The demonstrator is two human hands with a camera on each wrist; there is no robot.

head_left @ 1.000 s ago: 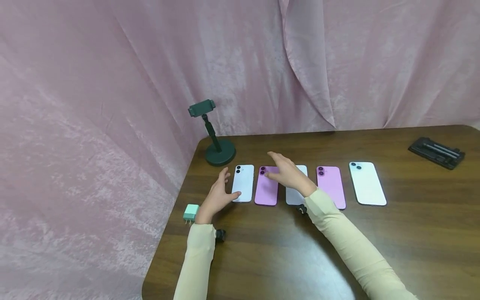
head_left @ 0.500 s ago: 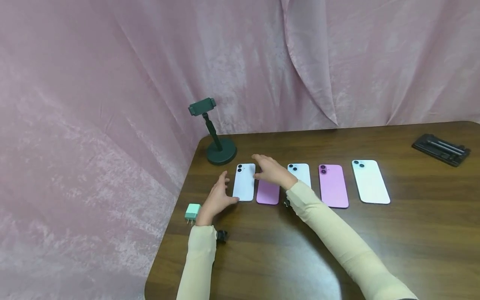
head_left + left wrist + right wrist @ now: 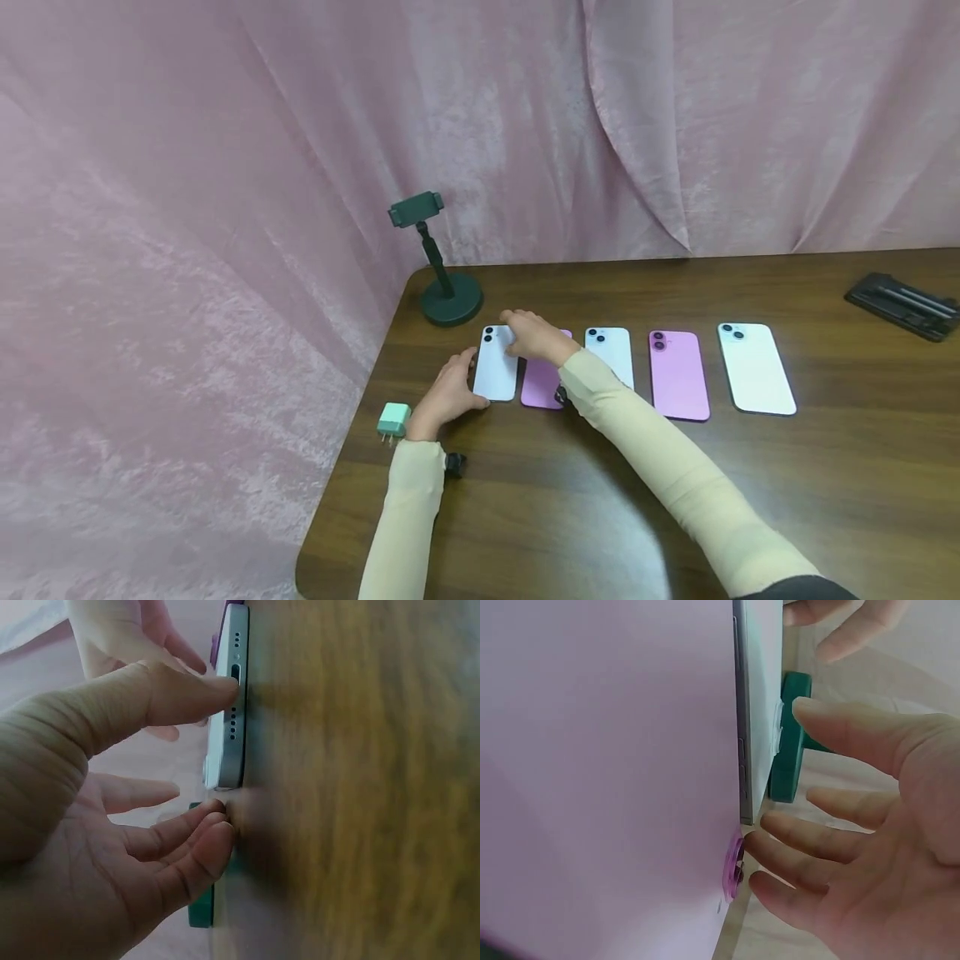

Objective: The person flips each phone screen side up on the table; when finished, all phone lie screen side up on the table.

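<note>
A pale white phone [image 3: 495,372] lies back-up at the left end of a row of phones. My left hand [image 3: 447,390] curves round its lower left corner. In the left wrist view its thumb lies against the phone's bottom edge [image 3: 234,761], by the charging port, while its other fingers bend down near the table past the corner. From the right, my right hand [image 3: 536,340] reaches over a purple phone [image 3: 540,387] to the white phone's upper right corner. In the right wrist view the right thumb and fingers are spread apart, with nothing held between them.
Farther right along the row lie a white phone [image 3: 611,350], a purple phone [image 3: 681,379] and a larger white phone [image 3: 759,371]. A dark green phone stand [image 3: 452,298] rises behind. A mint charger plug [image 3: 393,418] sits left; a black folded device [image 3: 900,307] lies far right.
My right hand has moved left, from over the middle phones to the leftmost phone's top corner. My left hand has closed in on that phone's lower left. The view has shifted slightly.
</note>
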